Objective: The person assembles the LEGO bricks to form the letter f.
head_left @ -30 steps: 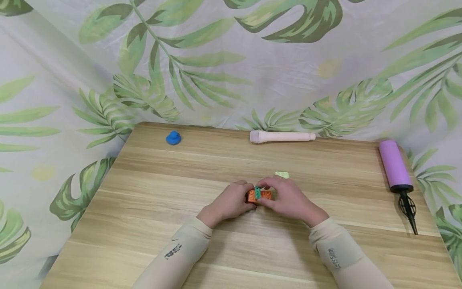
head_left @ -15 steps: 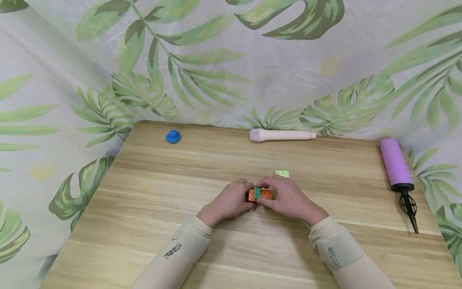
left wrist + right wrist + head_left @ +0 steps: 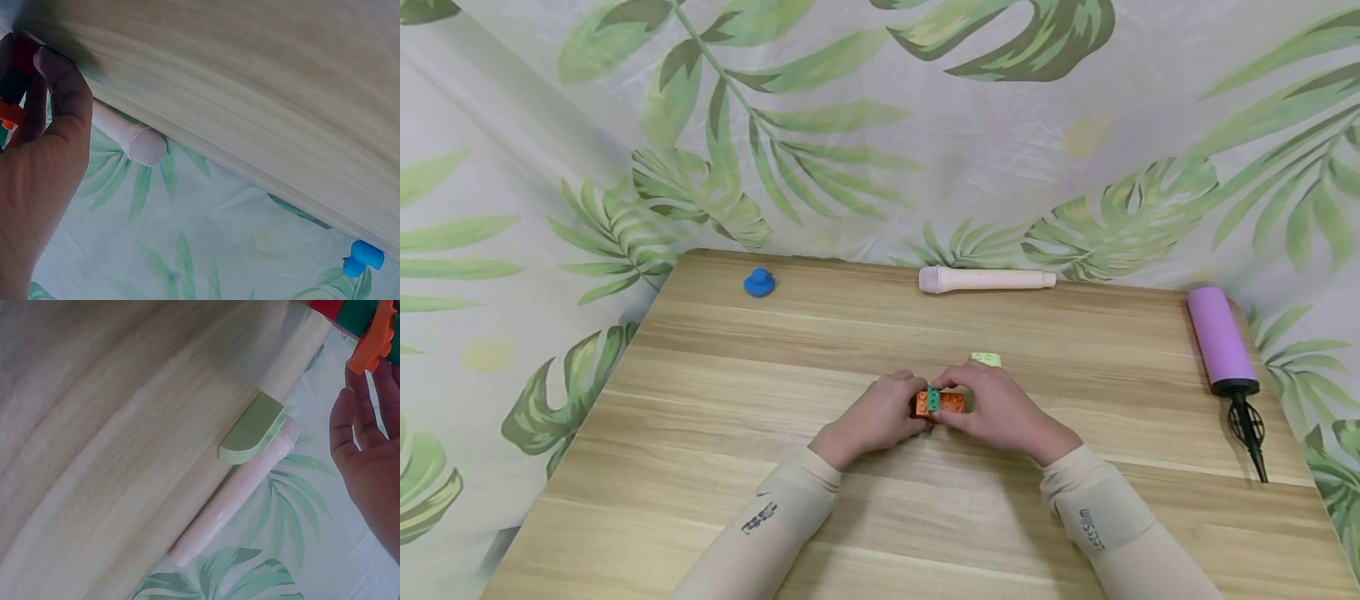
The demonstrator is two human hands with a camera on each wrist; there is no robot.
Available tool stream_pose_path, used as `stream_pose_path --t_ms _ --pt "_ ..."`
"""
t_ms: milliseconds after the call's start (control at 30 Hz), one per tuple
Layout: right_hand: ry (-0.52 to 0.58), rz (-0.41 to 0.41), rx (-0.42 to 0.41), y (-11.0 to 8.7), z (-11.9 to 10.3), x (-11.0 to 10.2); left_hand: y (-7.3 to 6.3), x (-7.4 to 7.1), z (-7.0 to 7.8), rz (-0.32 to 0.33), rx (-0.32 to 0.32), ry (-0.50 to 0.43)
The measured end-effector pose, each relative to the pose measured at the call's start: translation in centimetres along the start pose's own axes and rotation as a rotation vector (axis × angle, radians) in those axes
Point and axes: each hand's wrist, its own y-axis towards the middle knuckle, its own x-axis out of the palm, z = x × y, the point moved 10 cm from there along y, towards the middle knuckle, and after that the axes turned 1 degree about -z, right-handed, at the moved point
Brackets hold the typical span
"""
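Observation:
A small stack of toy building bricks stands at the middle of the table, an orange brick (image 3: 953, 402) lying across it and a small green brick (image 3: 933, 399) on top. Lower down, the left wrist view shows a red brick (image 3: 25, 56) at the base, with a dark brick between it and the orange one. My left hand (image 3: 880, 414) grips the low part of the stack from the left, fingertips on the red brick. From the right, my right hand (image 3: 1000, 414) pinches the top green brick between thumb and fingers.
Just behind my right hand lies a pale green brick (image 3: 986, 359). Along the back edge are a blue rubber duck (image 3: 759, 282) and a pale pink microphone (image 3: 987, 280). A purple balloon pump (image 3: 1222, 337) with a black nozzle lies at the right edge.
Both hands keep almost the same place and hold on the bricks. The top green brick stands very slightly further left on the orange one.

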Motion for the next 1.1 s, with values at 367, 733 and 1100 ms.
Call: stream_pose_path --t_ms 367,733,1100 --pt "0.0 0.0 -0.003 0.07 -0.17 -0.21 0.07 0.01 -0.03 0.0 0.001 -0.003" --pt "0.001 0.011 -0.001 0.03 0.14 -0.16 0.09 0.09 -0.02 -0.001 0.0 -0.007" --pt "0.034 0.051 0.0 -0.19 0.51 0.0 0.14 0.06 -0.05 0.019 0.01 -0.018"
